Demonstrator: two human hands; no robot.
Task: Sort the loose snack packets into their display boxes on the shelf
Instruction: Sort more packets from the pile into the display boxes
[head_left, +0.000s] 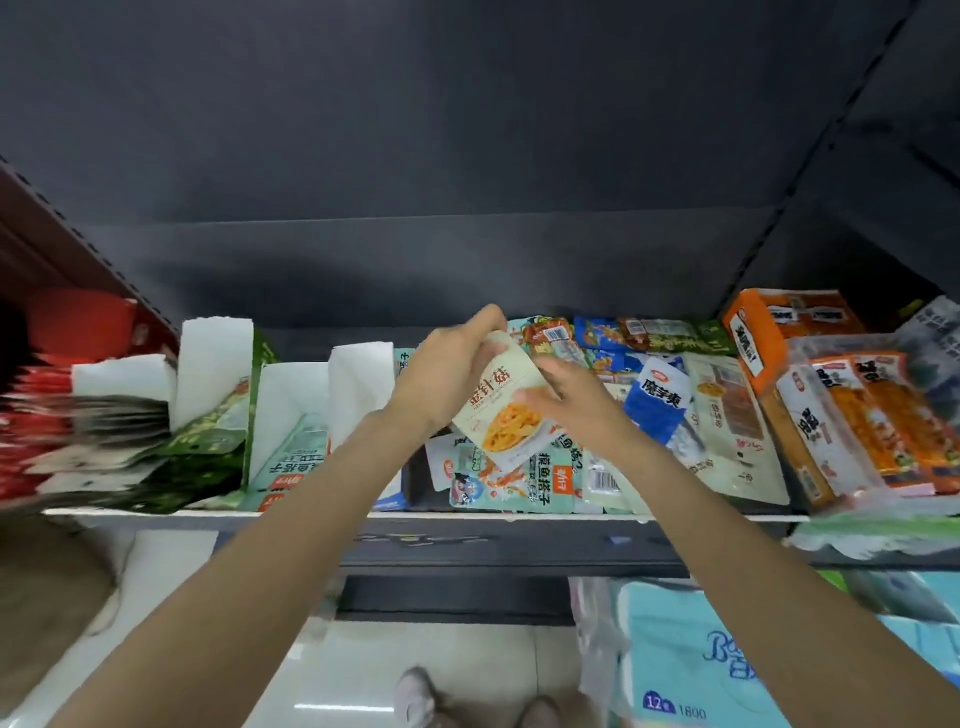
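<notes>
A cream snack packet (501, 410) with an orange food picture is held above the shelf's middle. My left hand (449, 364) grips its upper left edge, fingers curled over the top. My right hand (566, 397) pinches its right side. Under it lies a pile of loose packets: a teal one (519, 480) at the front, a blue-and-white one (657, 402) to the right, a pale one (732, 415) beyond that. Open display boxes stand to the left: a green one (218, 415) and a teal one (293, 452), white flaps raised.
An orange display box (753, 343) with orange packets (883, 421) sits at the right. Red packets (31, 415) fill the far left. The shelf's front edge (467, 517) runs across. Below at right are tissue packs (691, 665); my feet show on the floor.
</notes>
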